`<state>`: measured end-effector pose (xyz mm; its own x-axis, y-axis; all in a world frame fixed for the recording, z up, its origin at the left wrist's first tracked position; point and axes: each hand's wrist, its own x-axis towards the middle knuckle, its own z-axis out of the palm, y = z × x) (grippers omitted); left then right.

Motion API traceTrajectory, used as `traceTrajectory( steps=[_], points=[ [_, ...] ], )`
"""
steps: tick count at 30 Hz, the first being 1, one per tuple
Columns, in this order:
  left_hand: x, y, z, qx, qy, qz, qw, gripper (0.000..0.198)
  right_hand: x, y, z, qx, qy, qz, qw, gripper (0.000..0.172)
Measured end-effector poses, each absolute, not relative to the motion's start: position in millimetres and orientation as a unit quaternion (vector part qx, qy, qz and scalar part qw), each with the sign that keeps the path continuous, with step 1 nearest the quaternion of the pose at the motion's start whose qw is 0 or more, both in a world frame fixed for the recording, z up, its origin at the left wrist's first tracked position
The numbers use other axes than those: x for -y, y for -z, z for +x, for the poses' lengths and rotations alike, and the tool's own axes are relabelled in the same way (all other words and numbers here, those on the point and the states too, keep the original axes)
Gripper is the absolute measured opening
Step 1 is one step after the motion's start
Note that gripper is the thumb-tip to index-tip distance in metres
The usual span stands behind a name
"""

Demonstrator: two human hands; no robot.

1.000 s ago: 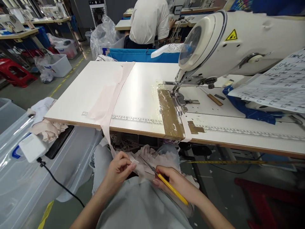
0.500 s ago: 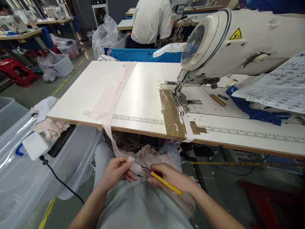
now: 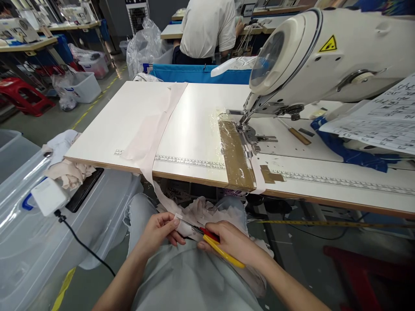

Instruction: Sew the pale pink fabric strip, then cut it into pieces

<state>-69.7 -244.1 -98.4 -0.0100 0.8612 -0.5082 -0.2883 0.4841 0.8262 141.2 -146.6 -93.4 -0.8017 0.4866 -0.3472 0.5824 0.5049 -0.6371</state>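
Observation:
My left hand (image 3: 160,231) pinches a small white tag (image 3: 178,217) at the end of a pale pink fabric strip (image 3: 152,134) that runs off the sewing table (image 3: 191,129) into my lap. My right hand (image 3: 231,242) is closed on yellow and red thread snips (image 3: 218,247), whose blades point at the tag by my left fingertips. A bundle of pale pink fabric (image 3: 210,211) lies on my lap between the hands and the table edge.
A white sewing machine (image 3: 324,52) stands on the table's right, with printed papers (image 3: 372,121) beside it. Clear plastic bins (image 3: 35,233) holding cloth scraps and a white charger sit at my left. Another person in a white shirt (image 3: 207,28) works at a far table.
My right hand slid the snips left toward my left hand until their blades reached the tag. Both hands rose slightly in my lap.

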Motion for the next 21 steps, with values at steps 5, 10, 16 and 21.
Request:
traceTrajectory(
  steps=[5, 10, 16, 21],
  points=[
    [243.1, 99.0, -68.2, -0.558, -0.437, 0.252, 0.659, 0.048, 146.2, 90.5, 139.7, -0.889, 0.33, 0.31, 0.064, 0.05],
    [242.3, 96.3, -67.0, -0.55, -0.434, 0.252, 0.667, 0.046, 144.9, 88.9, 135.4, -0.902, 0.313, 0.295, 0.045, 0.045],
    [241.5, 99.6, -63.0, -0.554, -0.431, 0.252, 0.666, 0.047, 146.4, 94.9, 135.0, -0.865, 0.374, 0.333, 0.026, 0.047],
    [231.8, 86.2, -47.6, -0.506, -0.368, 0.314, 0.714, 0.047, 156.1, 94.2, 124.4, -0.787, 0.518, 0.321, -0.096, 0.03]
  ],
)
